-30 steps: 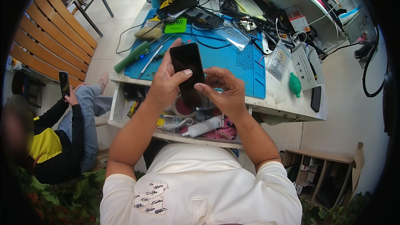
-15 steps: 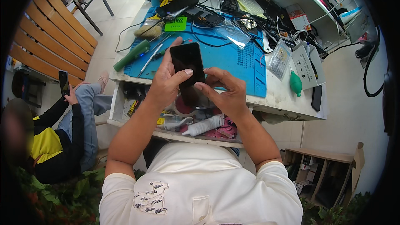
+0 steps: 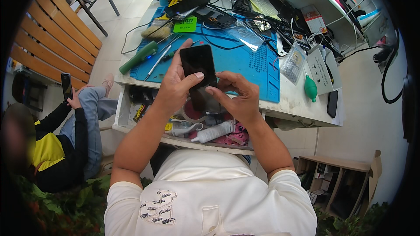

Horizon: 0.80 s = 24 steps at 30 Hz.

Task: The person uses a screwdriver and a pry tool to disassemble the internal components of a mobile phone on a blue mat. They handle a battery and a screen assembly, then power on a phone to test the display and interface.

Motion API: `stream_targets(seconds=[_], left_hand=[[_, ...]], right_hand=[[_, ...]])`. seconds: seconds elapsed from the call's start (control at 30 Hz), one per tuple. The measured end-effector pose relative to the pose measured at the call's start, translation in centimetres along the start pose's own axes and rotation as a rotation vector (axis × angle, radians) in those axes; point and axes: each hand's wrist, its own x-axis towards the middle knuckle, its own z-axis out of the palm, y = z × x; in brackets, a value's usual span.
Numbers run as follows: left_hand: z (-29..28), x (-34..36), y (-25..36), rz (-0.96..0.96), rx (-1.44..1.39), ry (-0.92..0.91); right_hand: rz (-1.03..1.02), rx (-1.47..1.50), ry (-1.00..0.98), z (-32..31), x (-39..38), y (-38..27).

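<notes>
A black smartphone (image 3: 198, 60) is in my left hand (image 3: 178, 81), screen up, tilted above the bench edge. The left thumb lies on the lower part of the screen, with the fingers behind the phone. Below the phone, a dark glossy flat piece (image 3: 204, 99) hangs over the open drawer; whether it joins the phone I cannot tell. My right hand (image 3: 238, 94) is at the phone's lower right edge, thumb and forefinger curled in a pinch. What sits between those fingertips is too small to make out.
A blue work mat (image 3: 245, 72) covers the bench, with a green cylindrical tool (image 3: 139, 57), a brush (image 3: 157, 32) and tangled cables. Under my forearms the open drawer (image 3: 127, 116) holds a white tube (image 3: 214, 131). A green air blower (image 3: 310, 88) stands right. Another person (image 3: 65, 148) sits left holding a phone.
</notes>
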Motion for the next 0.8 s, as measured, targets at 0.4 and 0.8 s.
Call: stream_targets(seconds=[0.4, 0.8], left_hand=[[-0.6, 0.2, -0.3, -0.075, -0.173, 0.059], [2.0, 0.2, 0.4, -0.038, -0.256, 0.184]], right_hand=[[0.433, 0.325, -0.012, 0.0, -0.3, 1.0], [0.788, 0.813, -0.166, 1.7, 0.9, -1.6]])
